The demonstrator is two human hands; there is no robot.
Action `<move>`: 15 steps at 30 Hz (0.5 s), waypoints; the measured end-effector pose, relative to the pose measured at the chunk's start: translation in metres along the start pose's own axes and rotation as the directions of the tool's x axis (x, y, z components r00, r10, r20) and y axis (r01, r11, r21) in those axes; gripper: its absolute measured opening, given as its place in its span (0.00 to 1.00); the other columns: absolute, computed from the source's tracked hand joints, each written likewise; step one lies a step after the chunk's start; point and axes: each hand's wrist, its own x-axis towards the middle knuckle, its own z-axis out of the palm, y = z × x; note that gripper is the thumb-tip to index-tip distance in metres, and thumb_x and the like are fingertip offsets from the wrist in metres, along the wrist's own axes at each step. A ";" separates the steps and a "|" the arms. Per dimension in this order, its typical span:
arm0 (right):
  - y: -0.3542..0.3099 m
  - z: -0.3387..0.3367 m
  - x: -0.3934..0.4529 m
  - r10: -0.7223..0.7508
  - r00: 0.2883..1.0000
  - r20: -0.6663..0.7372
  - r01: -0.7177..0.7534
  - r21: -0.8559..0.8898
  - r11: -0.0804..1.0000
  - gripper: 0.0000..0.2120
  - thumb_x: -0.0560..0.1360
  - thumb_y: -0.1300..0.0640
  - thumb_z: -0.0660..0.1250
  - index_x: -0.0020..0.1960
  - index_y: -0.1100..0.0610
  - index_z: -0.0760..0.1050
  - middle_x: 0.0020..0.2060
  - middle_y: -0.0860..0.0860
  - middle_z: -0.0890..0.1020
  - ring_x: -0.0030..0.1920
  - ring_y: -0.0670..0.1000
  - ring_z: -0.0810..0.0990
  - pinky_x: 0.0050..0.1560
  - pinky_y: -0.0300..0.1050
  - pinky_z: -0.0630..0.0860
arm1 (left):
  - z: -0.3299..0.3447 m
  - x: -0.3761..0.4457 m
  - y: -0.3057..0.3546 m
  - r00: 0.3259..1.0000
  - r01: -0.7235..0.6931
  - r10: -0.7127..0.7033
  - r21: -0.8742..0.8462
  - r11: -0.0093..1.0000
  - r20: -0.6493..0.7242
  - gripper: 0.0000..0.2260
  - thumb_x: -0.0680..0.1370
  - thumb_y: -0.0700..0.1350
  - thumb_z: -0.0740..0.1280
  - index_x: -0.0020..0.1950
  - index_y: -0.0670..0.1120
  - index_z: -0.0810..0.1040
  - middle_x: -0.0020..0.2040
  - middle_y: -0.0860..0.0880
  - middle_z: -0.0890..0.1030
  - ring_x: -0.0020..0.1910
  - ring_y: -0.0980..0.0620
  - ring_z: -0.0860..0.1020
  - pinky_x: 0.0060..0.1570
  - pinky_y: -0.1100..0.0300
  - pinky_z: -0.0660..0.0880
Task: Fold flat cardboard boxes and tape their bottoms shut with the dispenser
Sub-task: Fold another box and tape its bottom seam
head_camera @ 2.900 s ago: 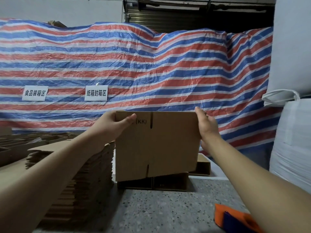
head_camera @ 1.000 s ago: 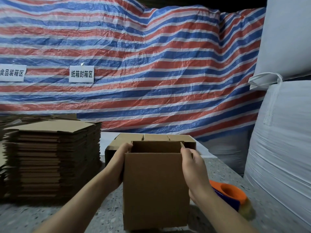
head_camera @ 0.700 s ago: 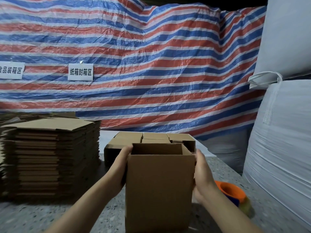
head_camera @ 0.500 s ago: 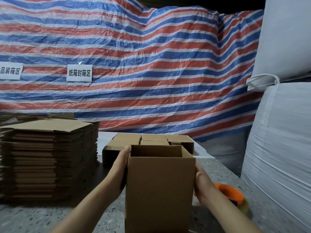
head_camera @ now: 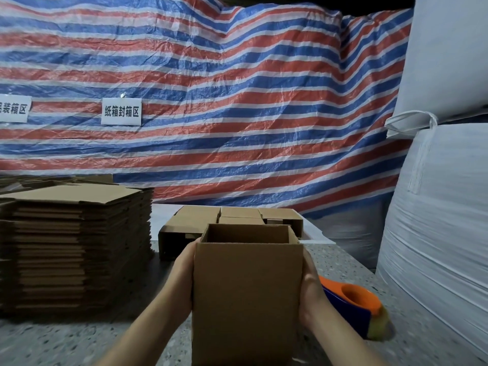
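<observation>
While clasped flat-palmed between two hands (head_camera: 182,281), one opened box (head_camera: 247,291), one dispenser (head_camera: 353,307) beside.

Brown cardboard box (head_camera: 247,294) upright, top open; orange-blue tape dispenser (head_camera: 353,306) beside it.
</observation>
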 end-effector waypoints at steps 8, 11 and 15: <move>0.003 0.000 0.003 0.034 0.999 -0.016 -0.034 0.029 0.999 0.32 0.83 0.37 0.51 0.39 0.51 0.87 0.41 0.58 0.87 0.37 0.55 0.87 0.30 0.46 0.81 | -0.002 0.005 0.000 0.997 -0.051 0.051 -0.006 0.999 -0.066 0.13 0.80 0.39 0.66 0.59 0.56 0.72 0.44 0.41 0.84 0.31 0.47 0.83 0.25 0.57 0.79; 0.004 0.000 0.004 0.072 0.997 -0.022 -0.071 0.035 0.997 0.32 0.83 0.37 0.52 0.39 0.50 0.88 0.41 0.58 0.87 0.36 0.55 0.87 0.29 0.45 0.81 | -0.005 0.007 -0.004 0.996 -0.072 0.072 0.006 0.997 -0.043 0.08 0.79 0.39 0.67 0.56 0.49 0.75 0.35 0.44 0.84 0.29 0.48 0.81 0.25 0.58 0.77; 0.003 -0.001 0.003 0.080 0.997 -0.004 -0.080 0.005 0.997 0.30 0.80 0.34 0.55 0.40 0.53 0.88 0.42 0.58 0.87 0.38 0.56 0.87 0.33 0.46 0.81 | -0.011 0.009 -0.004 0.998 -0.058 0.056 0.059 0.997 0.043 0.08 0.77 0.42 0.69 0.56 0.42 0.80 0.38 0.43 0.84 0.33 0.48 0.82 0.28 0.58 0.77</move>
